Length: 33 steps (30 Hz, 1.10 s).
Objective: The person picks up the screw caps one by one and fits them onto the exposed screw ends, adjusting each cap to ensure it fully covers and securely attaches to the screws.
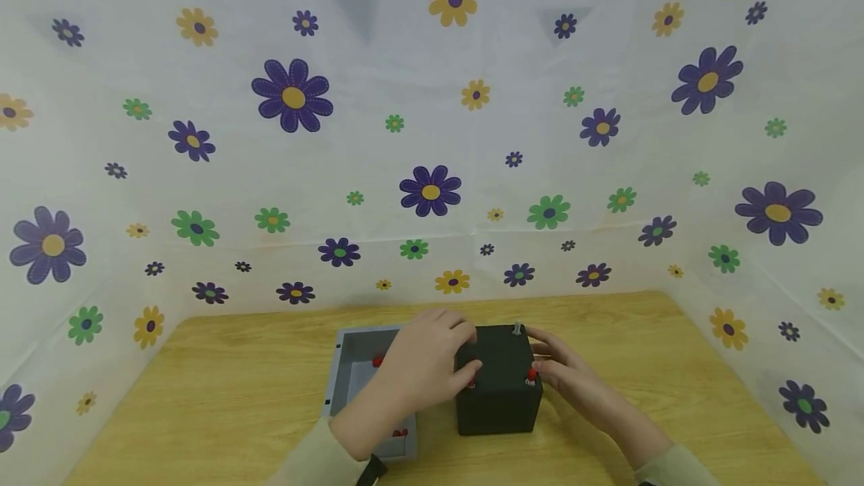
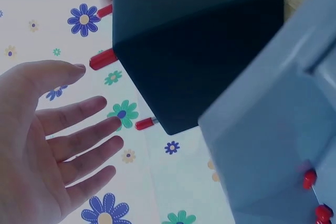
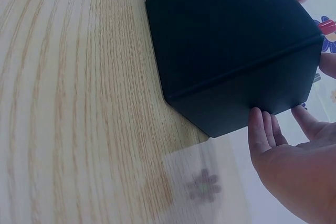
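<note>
A black box [image 1: 499,362] sits on the table with short posts at its top corners. Red caps [image 2: 103,59] cover three of the posts; the back right metal post [image 1: 517,328] is bare. My left hand [image 1: 428,355] hovers over the box's left side, its fingers spread and apart from the red caps in the left wrist view. Against the box's right side rest the fingertips of my right hand [image 3: 299,156], with the thumb at the top edge near the front right cap [image 1: 532,374].
Left of the box stands a grey tray [image 1: 334,373], partly hidden by my left arm. Several small red pieces [image 2: 310,179] lie in it. The wooden table [image 1: 202,396] meets a white flowered sheet [image 1: 378,171] behind and at both sides.
</note>
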Tool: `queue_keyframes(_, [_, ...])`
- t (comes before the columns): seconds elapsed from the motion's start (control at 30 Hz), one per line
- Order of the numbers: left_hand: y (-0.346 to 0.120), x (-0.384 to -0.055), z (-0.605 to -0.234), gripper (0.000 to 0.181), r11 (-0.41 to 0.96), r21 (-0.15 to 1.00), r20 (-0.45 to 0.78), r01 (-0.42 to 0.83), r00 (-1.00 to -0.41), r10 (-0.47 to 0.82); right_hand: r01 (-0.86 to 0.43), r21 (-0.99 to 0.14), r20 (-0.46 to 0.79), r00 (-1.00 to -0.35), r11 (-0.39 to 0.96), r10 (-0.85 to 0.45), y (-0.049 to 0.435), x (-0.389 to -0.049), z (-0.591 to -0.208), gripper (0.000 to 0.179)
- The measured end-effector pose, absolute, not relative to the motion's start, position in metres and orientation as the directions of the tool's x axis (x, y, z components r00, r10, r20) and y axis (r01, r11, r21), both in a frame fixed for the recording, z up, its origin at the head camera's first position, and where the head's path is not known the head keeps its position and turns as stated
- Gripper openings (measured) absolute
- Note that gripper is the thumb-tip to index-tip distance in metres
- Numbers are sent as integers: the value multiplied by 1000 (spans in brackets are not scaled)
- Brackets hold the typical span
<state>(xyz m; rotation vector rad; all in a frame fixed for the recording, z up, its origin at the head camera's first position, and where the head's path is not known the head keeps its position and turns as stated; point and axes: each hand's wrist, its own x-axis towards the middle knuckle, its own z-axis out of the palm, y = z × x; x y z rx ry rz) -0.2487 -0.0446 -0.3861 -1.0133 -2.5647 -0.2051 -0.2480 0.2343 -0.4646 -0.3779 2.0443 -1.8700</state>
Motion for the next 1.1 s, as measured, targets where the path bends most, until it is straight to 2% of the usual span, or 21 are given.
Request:
queue_keyframes(0.6, [-70,-250,-394,24,767,58,405,639,-717,567,26,-996,-58,-902,80,-428,235,-247,-467,71])
queue_keyframes(0.9, [-78,-249,-400,24,779,47,399,626,-726,560,23,-997,-53,-895,73,-443,236,-246,-467,71])
queue_keyframes(1.1, [-86,-249,-405,24,782,26,432,623,-712,553,32,-996,-64,-900,82,-430,235,-247,-466,71])
